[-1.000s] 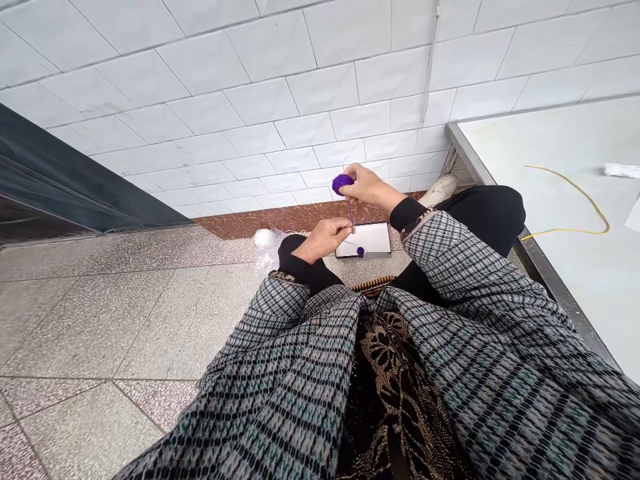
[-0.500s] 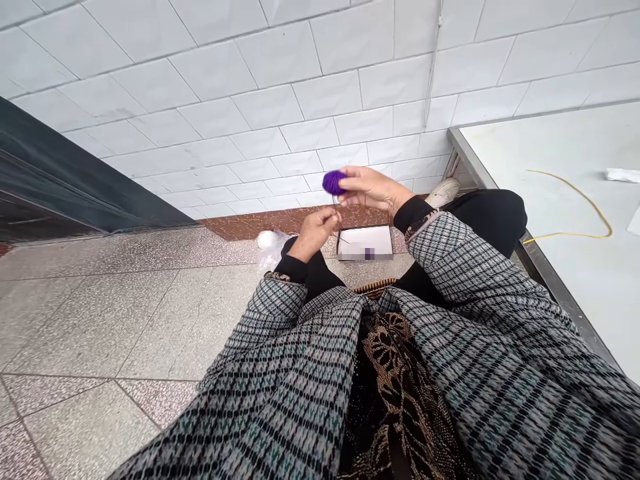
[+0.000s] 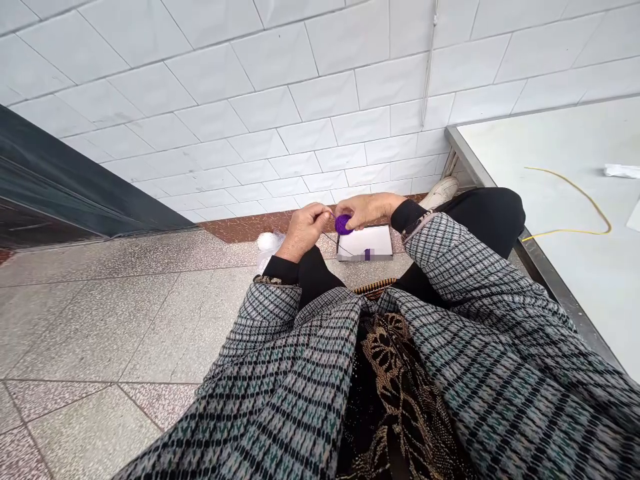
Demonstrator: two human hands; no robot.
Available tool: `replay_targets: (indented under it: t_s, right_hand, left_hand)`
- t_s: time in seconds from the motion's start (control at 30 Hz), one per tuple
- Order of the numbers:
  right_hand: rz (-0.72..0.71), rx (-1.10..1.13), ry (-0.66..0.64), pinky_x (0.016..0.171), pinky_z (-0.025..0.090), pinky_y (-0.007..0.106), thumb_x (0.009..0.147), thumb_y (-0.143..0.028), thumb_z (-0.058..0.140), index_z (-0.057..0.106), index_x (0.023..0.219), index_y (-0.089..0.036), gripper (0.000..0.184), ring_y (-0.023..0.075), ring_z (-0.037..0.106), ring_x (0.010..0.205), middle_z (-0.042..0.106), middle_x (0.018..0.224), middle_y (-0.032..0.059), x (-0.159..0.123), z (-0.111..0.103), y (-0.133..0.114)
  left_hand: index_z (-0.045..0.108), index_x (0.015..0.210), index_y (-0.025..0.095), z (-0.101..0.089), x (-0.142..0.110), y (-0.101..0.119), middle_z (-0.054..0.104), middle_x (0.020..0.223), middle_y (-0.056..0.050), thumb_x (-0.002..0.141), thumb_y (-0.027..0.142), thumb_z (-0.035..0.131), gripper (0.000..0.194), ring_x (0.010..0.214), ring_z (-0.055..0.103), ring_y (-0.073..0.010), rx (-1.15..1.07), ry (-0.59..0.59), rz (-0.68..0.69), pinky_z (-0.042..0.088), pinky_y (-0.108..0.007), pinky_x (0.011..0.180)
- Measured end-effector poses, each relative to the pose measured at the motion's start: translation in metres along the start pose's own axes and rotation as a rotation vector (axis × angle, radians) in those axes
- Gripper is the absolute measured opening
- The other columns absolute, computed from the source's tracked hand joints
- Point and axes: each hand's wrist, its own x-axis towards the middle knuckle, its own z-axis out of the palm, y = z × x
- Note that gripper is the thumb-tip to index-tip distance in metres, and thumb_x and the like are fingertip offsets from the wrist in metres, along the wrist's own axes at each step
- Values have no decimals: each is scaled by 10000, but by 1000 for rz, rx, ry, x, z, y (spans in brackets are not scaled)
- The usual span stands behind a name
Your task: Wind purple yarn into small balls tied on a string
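A small ball of purple yarn [image 3: 343, 225] is in my right hand [image 3: 367, 211], its fingers wrapped over the top and right side. Close on its left, my left hand [image 3: 304, 230] pinches a strand of the yarn between thumb and forefinger. From below the left hand a dark strand slants down to the open shallow box [image 3: 365, 240] on the floor. That box has a white inside and a dark rim, and a small purple patch shows at its front edge.
A white ball in clear plastic [image 3: 270, 241] lies on the floor left of the box. At right stands a white-topped table [image 3: 555, 147] with a metal edge and a yellow cord [image 3: 595, 207] on it. A white tiled wall [image 3: 270, 113] rises ahead; a dark panel [image 3: 75, 180] is at left.
My right hand has come down with the purple yarn ball, from above the left hand to beside it. The left hand has shifted slightly left and up.
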Motion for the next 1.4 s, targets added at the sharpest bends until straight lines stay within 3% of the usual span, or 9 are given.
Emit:
replay_targets:
  t_s: [0.1, 0.27, 0.37, 0.5, 0.67, 0.83, 1.1, 1.23, 1.4]
  right_hand:
    - [-110, 372, -129, 652, 542, 216, 765, -45, 694, 596, 985, -164, 269, 104, 632, 704, 665, 927, 22, -7, 0, -7]
    - [-117, 724, 258, 653, 562, 203, 883, -121, 663, 503, 985, -167, 195, 81, 618, 633, 653, 823, 16, -2, -6, -11]
    - [-25, 660, 436, 598, 527, 196, 889, -109, 652, 461, 950, -177, 211, 78, 590, 583, 626, 756, -6, 6, -6, -8]
    - [91, 241, 513, 582, 468, 219, 823, -91, 689, 476, 941, -180, 259, 117, 585, 617, 620, 743, 0, 13, -4, -1]
    - [85, -197, 347, 650, 458, 262, 719, -105, 752, 575, 914, -173, 272, 176, 603, 763, 640, 838, 36, 12, -3, 8]
    - [2, 145, -103, 564, 505, 227, 732, -44, 725, 599, 915, -167, 255, 118, 609, 616, 631, 793, 5, 5, 2, 5]
    - [-78, 807, 162, 598, 584, 203, 917, -57, 568, 519, 947, -148, 108, 88, 620, 594, 632, 732, 12, 1, -3, -9]
    - [-24, 770, 300, 526, 557, 180, 908, -31, 570, 492, 969, -157, 160, 80, 598, 538, 633, 713, 7, 8, -1, -7]
    - [15, 528, 359, 461, 473, 149, 886, -12, 585, 486, 1041, -169, 242, 81, 547, 480, 594, 611, -34, 10, -1, -7]
  left_hand:
    - [624, 762, 178, 6, 1, -12, 596, 681, 0, 820, 328, 528, 187, 661, 517, -147, -68, 67, -145, 434, -266, 654]
    - [616, 740, 172, 31, -7, -9, 559, 646, 16, 823, 332, 523, 203, 597, 473, -125, -155, -149, -144, 396, -246, 592]
    - [606, 717, 171, 40, -12, 5, 586, 669, 9, 844, 305, 517, 205, 635, 505, -131, -99, -357, -24, 411, -253, 635]
    - [591, 697, 171, 37, -12, 16, 607, 698, -1, 864, 304, 506, 230, 670, 532, -140, -40, -411, 61, 415, -265, 677]
    - [642, 778, 175, 20, -8, 8, 676, 815, -29, 866, 324, 513, 216, 790, 593, -172, -20, -206, 51, 458, -290, 778]
    - [620, 782, 174, 17, -5, -16, 620, 727, -12, 850, 345, 520, 209, 694, 548, -154, -126, 11, -111, 448, -269, 679]
    - [624, 791, 158, 41, -13, -17, 602, 731, -4, 868, 350, 519, 232, 671, 509, -129, -189, -122, -117, 436, -251, 666]
    - [636, 784, 160, 42, -15, -2, 649, 770, -19, 893, 326, 518, 231, 722, 555, -147, -70, -282, 29, 445, -270, 716]
    - [637, 782, 163, 31, -13, 7, 670, 822, -41, 918, 286, 495, 233, 775, 592, -164, 30, -274, 148, 461, -288, 769]
